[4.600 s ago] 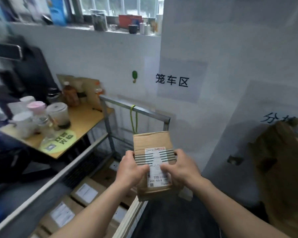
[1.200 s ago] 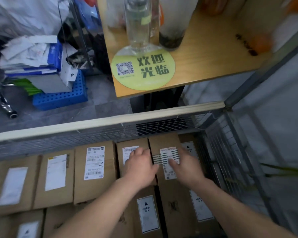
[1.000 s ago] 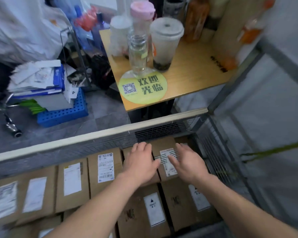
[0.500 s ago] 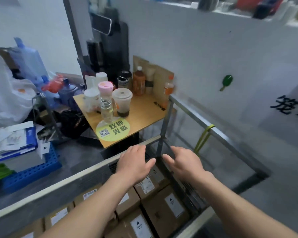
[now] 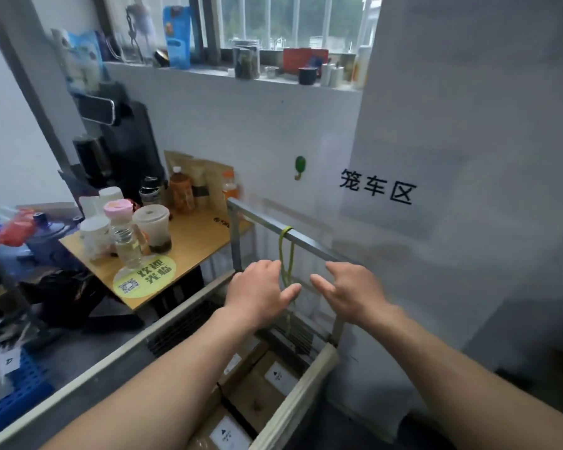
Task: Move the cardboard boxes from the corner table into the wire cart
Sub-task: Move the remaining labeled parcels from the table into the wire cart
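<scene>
While cardboard boxes [image 5: 257, 399] lie packed label-up inside wire cart [image 5: 309, 239], left hand [image 5: 257, 290] and right hand [image 5: 348, 293] hover above it, fingers loosely spread, holding nothing; advice: fetch next box from corner table, unseen, gripping both sides

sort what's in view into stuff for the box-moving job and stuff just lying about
Job in hand:
wire cart
cardboard boxes already lying in it
left hand and right hand, both open and empty above the cart

Just lying about:
wooden table with cups and bottles
round green sticker
green cord on the cart rail
windowsill clutter
blue crate
wall sign
</scene>
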The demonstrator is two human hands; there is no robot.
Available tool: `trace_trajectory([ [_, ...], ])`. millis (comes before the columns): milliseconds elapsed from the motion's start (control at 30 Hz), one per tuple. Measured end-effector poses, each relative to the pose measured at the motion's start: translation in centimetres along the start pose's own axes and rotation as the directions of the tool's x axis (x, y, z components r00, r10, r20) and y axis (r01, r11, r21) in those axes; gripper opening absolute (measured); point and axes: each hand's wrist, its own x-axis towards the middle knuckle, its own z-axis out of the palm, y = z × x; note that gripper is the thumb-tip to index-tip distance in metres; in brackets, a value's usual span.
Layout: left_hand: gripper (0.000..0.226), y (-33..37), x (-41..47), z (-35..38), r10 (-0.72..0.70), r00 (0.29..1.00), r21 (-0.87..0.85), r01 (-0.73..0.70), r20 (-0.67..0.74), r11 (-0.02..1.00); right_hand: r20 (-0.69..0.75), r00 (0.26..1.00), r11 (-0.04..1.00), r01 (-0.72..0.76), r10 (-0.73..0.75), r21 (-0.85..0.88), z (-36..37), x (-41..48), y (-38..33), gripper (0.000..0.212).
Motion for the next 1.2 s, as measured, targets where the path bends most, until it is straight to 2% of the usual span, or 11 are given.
trace_trajectory([
  [133,0.069,5.4,-0.1,-0.1,0.076,0.997,-0.014,-0.076,-0.02,0.997,-0.052,0.997,0.998,-0.059,0.059,0.003,-4.0,-3.5,3.0,0.046],
  [367,0.068,13.8,-0.2,0.6,0.248,0.969,-0.048,-0.247,0.014,0.968,-0.112,0.968,0.962,-0.24,0.226,-0.133,-9.0,-9.2,8.1,0.057],
  [600,0.07,20.6,-0.2,2.0,0.452,0.888,-0.09,-0.446,0.077,0.891,-0.191,0.874,0.872,-0.473,0.446,-0.127,-12.3,-15.3,11.6,0.05],
  [767,0.069,25.7,-0.9,2.8,0.611,0.779,-0.154,-0.592,0.14,0.791,-0.262,0.76,0.754,-0.64,0.594,-0.146,-14.4,-20.4,13.3,0.04],
  [900,0.066,29.6,-2.6,3.5,0.735,0.663,-0.222,-0.702,0.143,0.676,-0.328,0.636,0.639,-0.76,0.698,-0.114,-15.5,-24.9,14.0,0.054],
  [1200,0.072,39.2,-9.1,5.6,0.907,0.398,-0.323,-0.848,0.136,0.42,-0.433,0.408,0.424,-0.903,0.804,-0.064,-17.5,-36.5,16.0,0.06],
])
